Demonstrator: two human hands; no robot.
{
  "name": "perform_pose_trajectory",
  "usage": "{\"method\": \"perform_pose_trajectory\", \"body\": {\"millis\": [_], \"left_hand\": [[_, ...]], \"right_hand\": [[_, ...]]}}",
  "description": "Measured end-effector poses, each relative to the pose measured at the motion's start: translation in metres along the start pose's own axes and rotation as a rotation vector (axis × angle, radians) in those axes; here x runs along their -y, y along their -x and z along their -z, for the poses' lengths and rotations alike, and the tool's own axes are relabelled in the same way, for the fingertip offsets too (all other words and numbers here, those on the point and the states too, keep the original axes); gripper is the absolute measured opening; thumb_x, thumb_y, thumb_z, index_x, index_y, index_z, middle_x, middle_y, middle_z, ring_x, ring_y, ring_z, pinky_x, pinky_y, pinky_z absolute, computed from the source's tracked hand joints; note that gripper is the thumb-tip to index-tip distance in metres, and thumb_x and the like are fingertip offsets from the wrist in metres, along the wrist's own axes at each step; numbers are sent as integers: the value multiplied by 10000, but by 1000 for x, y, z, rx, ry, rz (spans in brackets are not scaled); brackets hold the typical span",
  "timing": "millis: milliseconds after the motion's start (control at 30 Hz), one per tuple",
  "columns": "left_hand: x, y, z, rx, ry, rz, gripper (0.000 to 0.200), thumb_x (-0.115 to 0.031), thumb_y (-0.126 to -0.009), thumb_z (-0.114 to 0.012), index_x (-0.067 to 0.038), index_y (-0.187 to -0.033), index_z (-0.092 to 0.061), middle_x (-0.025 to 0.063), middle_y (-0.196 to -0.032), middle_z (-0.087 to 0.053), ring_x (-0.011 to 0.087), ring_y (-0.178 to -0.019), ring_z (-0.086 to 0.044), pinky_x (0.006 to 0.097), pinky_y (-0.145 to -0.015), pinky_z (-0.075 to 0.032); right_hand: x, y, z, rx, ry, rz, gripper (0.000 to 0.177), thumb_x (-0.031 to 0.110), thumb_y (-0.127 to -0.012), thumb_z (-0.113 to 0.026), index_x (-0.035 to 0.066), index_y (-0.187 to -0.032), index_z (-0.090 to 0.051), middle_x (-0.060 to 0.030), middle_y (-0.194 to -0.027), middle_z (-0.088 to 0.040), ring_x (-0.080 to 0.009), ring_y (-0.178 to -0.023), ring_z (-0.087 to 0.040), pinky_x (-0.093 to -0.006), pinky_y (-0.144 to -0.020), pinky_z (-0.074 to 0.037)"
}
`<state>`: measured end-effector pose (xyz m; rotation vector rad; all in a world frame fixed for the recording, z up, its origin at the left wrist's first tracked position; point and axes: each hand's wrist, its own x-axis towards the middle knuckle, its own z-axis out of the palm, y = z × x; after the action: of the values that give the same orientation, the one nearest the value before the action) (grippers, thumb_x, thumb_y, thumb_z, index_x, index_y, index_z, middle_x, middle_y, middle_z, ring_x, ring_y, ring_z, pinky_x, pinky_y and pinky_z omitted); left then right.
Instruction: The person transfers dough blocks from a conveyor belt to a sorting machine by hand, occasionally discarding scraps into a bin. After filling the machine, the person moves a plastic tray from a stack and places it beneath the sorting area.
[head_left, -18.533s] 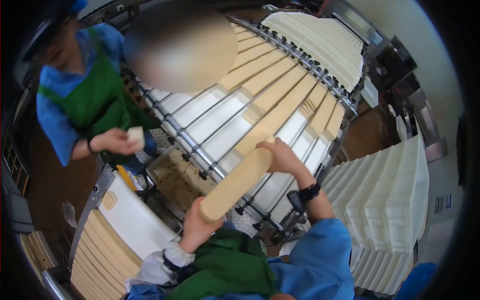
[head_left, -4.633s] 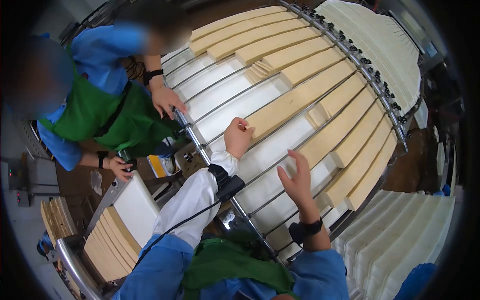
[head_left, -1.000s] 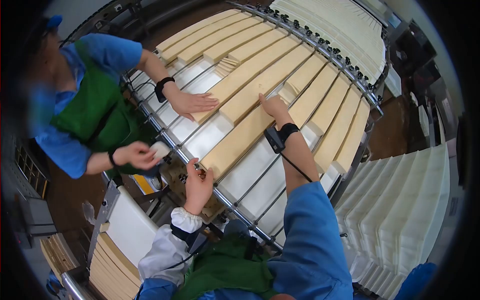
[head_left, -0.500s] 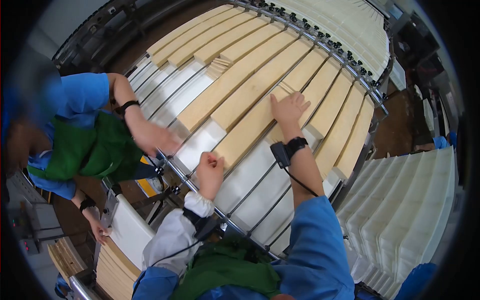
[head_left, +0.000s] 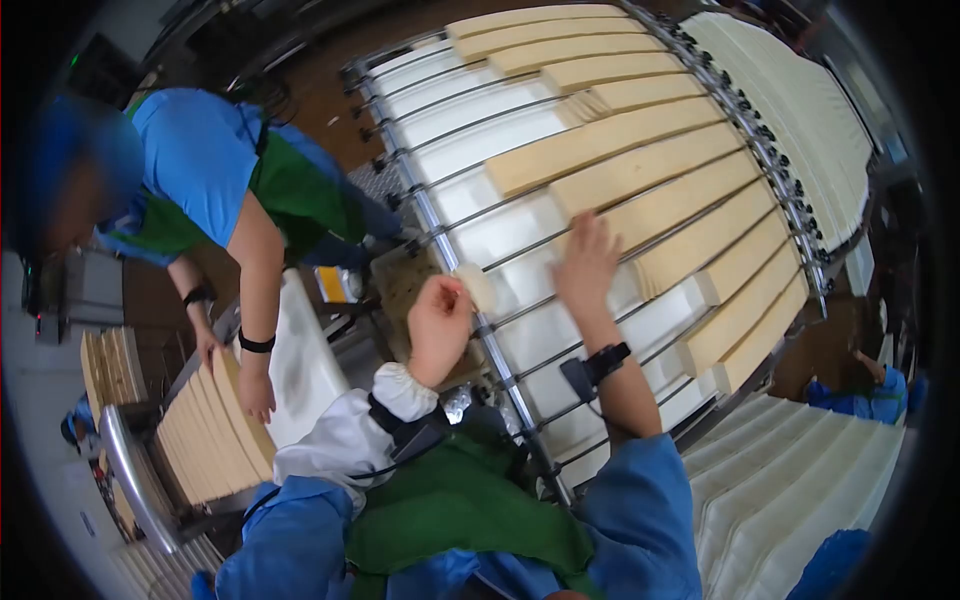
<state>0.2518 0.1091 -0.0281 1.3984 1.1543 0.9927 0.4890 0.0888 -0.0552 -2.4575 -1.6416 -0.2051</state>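
Note:
My left hand [head_left: 440,330] is closed beside the front rail. A pale flat piece [head_left: 477,288] shows right at its fingertips, partly hidden behind the fingers. My right hand [head_left: 588,265], fingers spread, reaches over the white surface [head_left: 520,260]. Its fingertips overlap the near end of a long pale-yellow strip [head_left: 670,205]. Close to that hand sits a shorter strip [head_left: 690,250] with thin layers showing at its end. Nothing is gripped in the right hand, and its wrist carries a black device [head_left: 592,370].
Thin metal rods divide the surface into lanes between a front rail [head_left: 492,345] and a far rail with black knobs [head_left: 755,120]. At left, a co-worker [head_left: 195,170] handles a stack of pale strips [head_left: 215,430]. Ribbed white sheets [head_left: 790,480] stand at lower right.
My view has turned. The strip's near end lies farther from the front rail, and my left hand is off it. The co-worker's near hand moved from the lanes to the left stack.

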Motion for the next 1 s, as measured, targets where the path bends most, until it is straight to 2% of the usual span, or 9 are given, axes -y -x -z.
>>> {"method": "perform_pose_trajectory", "body": {"millis": [100,167,300,400,533,633,733,833,1000], "left_hand": [[-49,20,56,-92,239,-38,273,-11,-907,-594,-34,-1156,-483,54,-1116,-571,119,-1035,-571,237,-877,-461],[-69,36,92,-199,257,-30,377,6,-888,-612,-15,-1225,-444,79,-1261,-490,155,-1163,-508,275,-962,-435],[-60,79,156,-321,108,-91,339,26,-876,-613,-10,-1184,-475,83,-1161,-542,146,-1066,-550,281,-925,-456],[-33,121,207,-423,52,-64,285,36,-873,-609,-5,-1131,-497,77,-1086,-573,137,-999,-575,274,-886,-470],[18,185,269,-650,32,15,225,49,-872,-598,-16,-1068,-511,42,-964,-579,109,-894,-571,249,-811,-475],[35,233,313,-864,-61,47,241,46,-840,-597,-25,-1057,-522,19,-887,-544,96,-805,-533,235,-743,-457],[69,275,355,-970,-158,161,381,6,-739,-629,-38,-1108,-543,55,-878,-519,149,-782,-518,279,-742,-455],[105,302,391,-1005,-291,486,443,-73,-727,-665,-50,-1152,-542,84,-863,-502,195,-753,-507,311,-726,-451],[141,309,432,-925,-189,675,693,-159,-736,-689,-76,-1373,-428,102,-740,-587,209,-623,-565,337,-580,-468]], "right_hand": [[7,0,6,37,81,-136,909,386,-768,-720,-16,-1454,-278,-206,-1502,-267,-388,-1407,-214,-625,-1111,-123],[21,4,20,-51,14,-57,863,354,-780,-712,-18,-1440,-299,-221,-1484,-284,-401,-1398,-220,-623,-1110,-120],[85,38,41,-233,-201,186,768,306,-798,-686,-22,-1404,-347,-257,-1438,-317,-429,-1366,-246,-619,-1100,-139],[165,80,64,-215,-522,449,541,160,-769,-665,-6,-1256,-498,-237,-1229,-477,-437,-1175,-422,-562,-1033,-282],[279,137,95,25,-918,898,368,72,-745,-658,14,-1099,-575,-178,-1090,-550,-391,-1049,-513,-494,-941,-406],[355,178,111,265,-1032,1159,378,69,-742,-658,11,-1109,-586,-189,-1102,-547,-371,-1057,-521,-477,-934,-429],[435,210,118,468,-1045,1279,439,104,-747,-667,-14,-1155,-557,-210,-1130,-537,-378,-1097,-510,-457,-967,-418],[522,229,87,594,-890,1305,525,172,-788,-679,-40,-1237,-507,-224,-1221,-519,-385,-1167,-496,-432,-987,-424],[674,221,-29,532,-557,1170,679,259,-823,-638,-64,-1365,-386,-266,-1443,-354,-371,-1344,-350,-432,-1119,-284]]}}
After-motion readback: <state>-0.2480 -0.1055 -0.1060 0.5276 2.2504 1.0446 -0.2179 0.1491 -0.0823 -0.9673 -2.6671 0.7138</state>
